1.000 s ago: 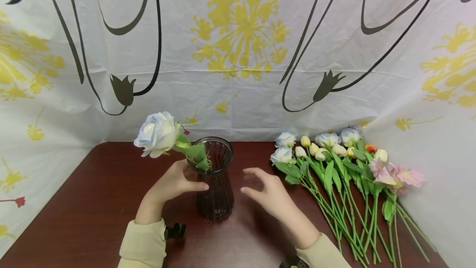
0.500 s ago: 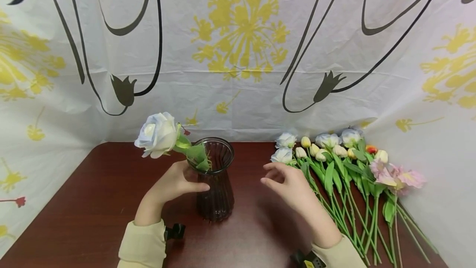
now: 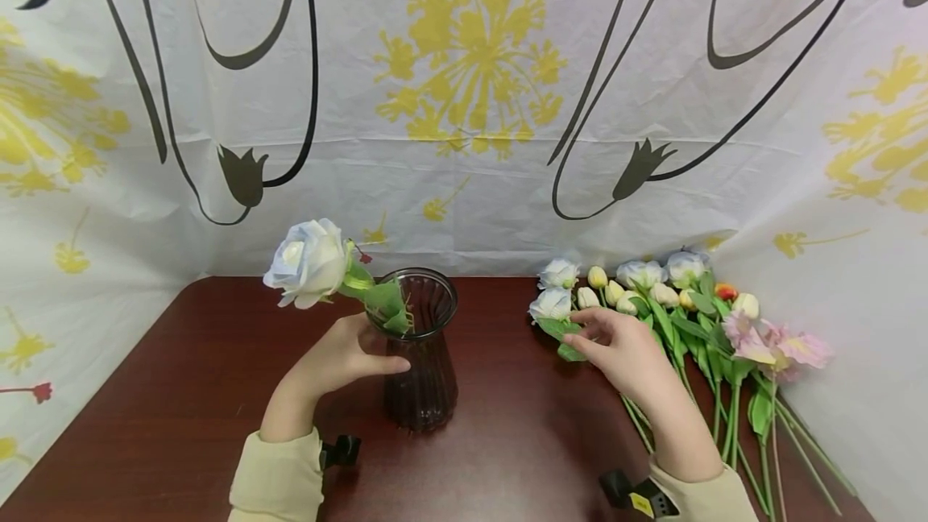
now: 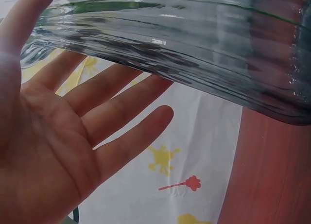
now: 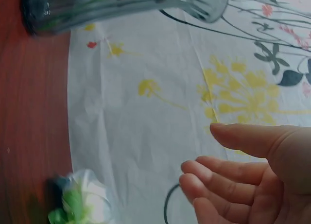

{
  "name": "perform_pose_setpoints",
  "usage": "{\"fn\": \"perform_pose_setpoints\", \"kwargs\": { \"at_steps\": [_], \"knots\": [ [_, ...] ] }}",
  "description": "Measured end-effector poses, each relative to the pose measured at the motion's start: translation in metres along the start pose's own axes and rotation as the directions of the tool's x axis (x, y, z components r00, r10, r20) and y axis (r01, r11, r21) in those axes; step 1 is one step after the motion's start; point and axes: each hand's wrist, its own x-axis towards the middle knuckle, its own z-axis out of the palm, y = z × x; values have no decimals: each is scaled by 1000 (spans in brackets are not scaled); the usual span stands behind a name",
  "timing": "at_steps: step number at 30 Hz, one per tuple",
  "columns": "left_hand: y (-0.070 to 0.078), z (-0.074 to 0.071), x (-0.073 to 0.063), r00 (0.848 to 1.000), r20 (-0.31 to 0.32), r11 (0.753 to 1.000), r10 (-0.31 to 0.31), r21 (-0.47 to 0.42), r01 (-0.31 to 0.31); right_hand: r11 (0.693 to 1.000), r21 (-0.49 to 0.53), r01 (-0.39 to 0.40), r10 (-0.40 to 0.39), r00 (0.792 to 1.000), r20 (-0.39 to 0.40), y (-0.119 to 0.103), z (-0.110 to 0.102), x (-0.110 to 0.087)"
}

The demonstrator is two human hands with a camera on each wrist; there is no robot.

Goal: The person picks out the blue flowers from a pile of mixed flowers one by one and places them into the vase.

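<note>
A dark ribbed glass vase point(image 3: 422, 389) stands upright on the table, with one pale blue-white rose point(image 3: 308, 263) in it leaning over the rim to the left. My left hand point(image 3: 337, 365) holds the vase from the left, thumb in front and fingers reaching behind the glass. In the left wrist view, the spread fingers run under the vase side point(image 4: 194, 54). My right hand point(image 3: 634, 353) hovers over the flowers at the right, fingers slightly bent with nothing between them. Its fingertips come right at the leaves point(image 3: 554, 328) of another blue-white rose point(image 3: 551, 304).
Several tulips point(image 3: 625, 300), more blue-white roses point(image 3: 685, 267) and a pink flower point(image 3: 786, 343) lie side by side at the right, green stems toward the front. A patterned white cloth point(image 3: 464, 216) hangs behind the dark red table point(image 3: 181, 393).
My right hand has moved right, away from the vase, and now reaches the flowers. The left hand, the vase and its rose have stayed where they were.
</note>
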Motion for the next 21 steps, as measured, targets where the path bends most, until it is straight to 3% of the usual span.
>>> {"fn": "perform_pose_setpoints", "kwargs": {
  "at_steps": [13, 21],
  "knots": [
    [3, 1, 0, 1000, 10, 1000, -18, 13, 18, 988, -127, -83, 97, 990, 106, 25, -22, -4],
    [2, 0, -1, 999, 18, 999, -29, 35, 28, 972, -193, -135, 171, 968, 184, 36, -27, -6]
  ]
}}
